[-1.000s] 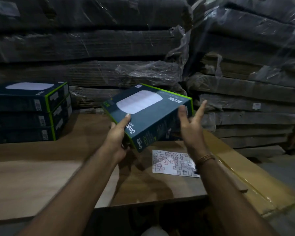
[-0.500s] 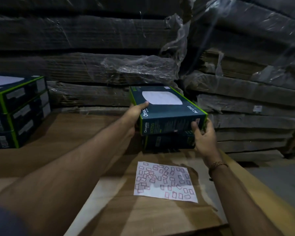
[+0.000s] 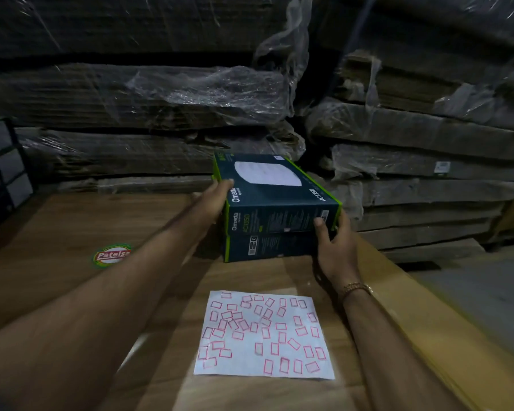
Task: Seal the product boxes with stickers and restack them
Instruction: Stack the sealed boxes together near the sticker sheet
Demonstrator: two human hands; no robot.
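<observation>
A dark teal product box (image 3: 275,197) with green edges and a white oval on its lid rests on top of a second, matching box (image 3: 267,246) on the wooden table. My left hand (image 3: 217,195) grips the top box at its near-left corner. At its near-right corner, my right hand (image 3: 334,244) holds it with the thumb on the front face. A white sheet of several red-outlined stickers (image 3: 263,335) lies flat on the table in front of the boxes, between my forearms.
A stack of similar boxes (image 3: 3,170) stands at the far left edge. Plastic-wrapped piles of flattened cardboard (image 3: 166,102) wall off the back and right. A round green-and-red logo (image 3: 112,256) marks the table (image 3: 57,232). Yellow cardboard (image 3: 445,336) runs along the right edge.
Both hands carried the box forward and to the right and set it down on the second box. The view turned right, so the left stack slid almost out of frame.
</observation>
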